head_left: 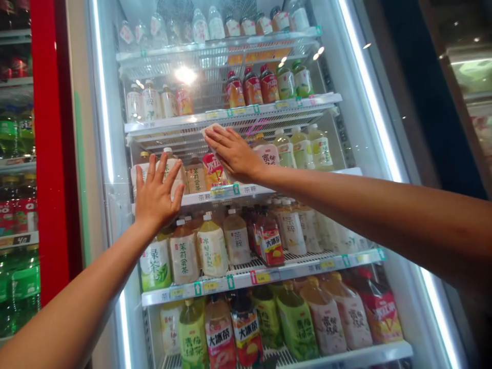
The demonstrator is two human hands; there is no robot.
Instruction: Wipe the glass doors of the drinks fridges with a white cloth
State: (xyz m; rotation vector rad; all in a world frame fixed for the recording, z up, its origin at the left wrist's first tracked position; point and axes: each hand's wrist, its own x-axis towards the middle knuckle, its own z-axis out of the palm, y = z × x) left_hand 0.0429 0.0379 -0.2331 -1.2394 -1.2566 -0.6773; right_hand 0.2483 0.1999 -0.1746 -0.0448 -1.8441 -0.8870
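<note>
My left hand [156, 192] is spread against the glass door [200, 72] of a tall drinks fridge, fingers apart, with nothing in it. To its right, my right hand [234, 154] lies over a pale cloth [210, 128] and holds it to the same glass. Only the cloth's edge shows past the fingertips; the rest is under the hand. Behind the glass, near both hands, a shelf carries bottled drinks, among them a red-and-yellow labelled bottle [215, 169] and a jasmine tea bottle [195, 177].
Lit strips [103, 92] run down both sides of the fridge. Lower shelves [269, 277] hold several rows of bottles. At the left, past a red frame [49, 154], another fridge holds green bottles [25, 282]. A dark panel [434, 102] stands on the right.
</note>
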